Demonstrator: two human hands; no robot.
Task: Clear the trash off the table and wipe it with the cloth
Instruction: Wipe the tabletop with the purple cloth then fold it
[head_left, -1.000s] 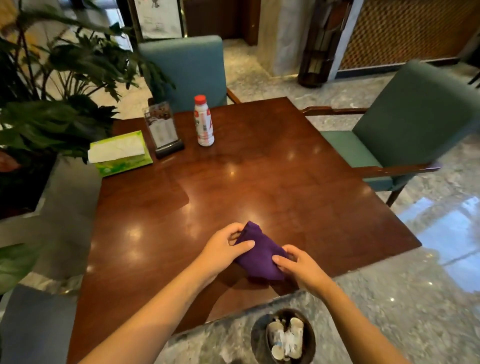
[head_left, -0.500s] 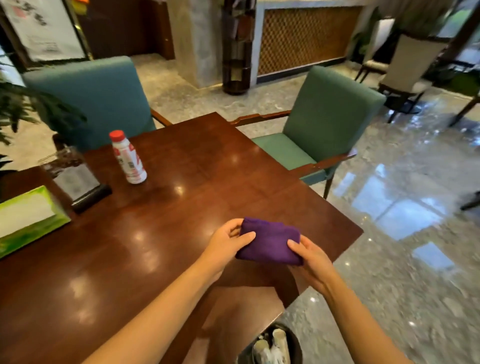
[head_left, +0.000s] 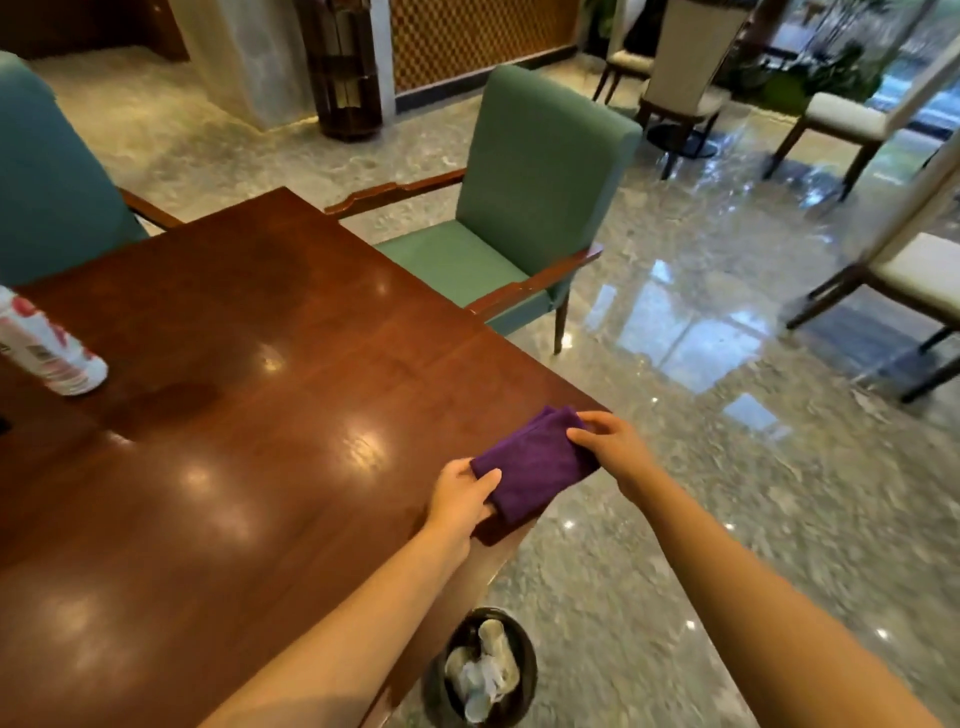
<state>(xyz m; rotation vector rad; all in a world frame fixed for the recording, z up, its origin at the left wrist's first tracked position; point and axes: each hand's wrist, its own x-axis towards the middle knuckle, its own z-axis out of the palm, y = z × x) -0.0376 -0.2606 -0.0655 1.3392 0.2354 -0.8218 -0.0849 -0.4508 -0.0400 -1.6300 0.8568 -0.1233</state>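
A folded purple cloth (head_left: 530, 462) lies at the near right corner of the dark wooden table (head_left: 249, 395). My left hand (head_left: 460, 496) pinches its near left edge, thumb on top. My right hand (head_left: 610, 447) grips its far right edge beyond the table corner. On the floor below the table edge stands a dark round bin (head_left: 480, 667) holding crumpled white trash. A white bottle with red print (head_left: 44, 351) stands at the table's left edge, its top cut off by the frame.
A green armchair (head_left: 519, 208) stands at the table's right side, and part of another (head_left: 47, 171) at the far left. Cream chairs (head_left: 691, 88) stand further off on the glossy marble floor (head_left: 727, 467).
The view has swung to the right. Both hands carried the cloth from the table's near middle to its right corner, and the tissue box and card stand left the frame.
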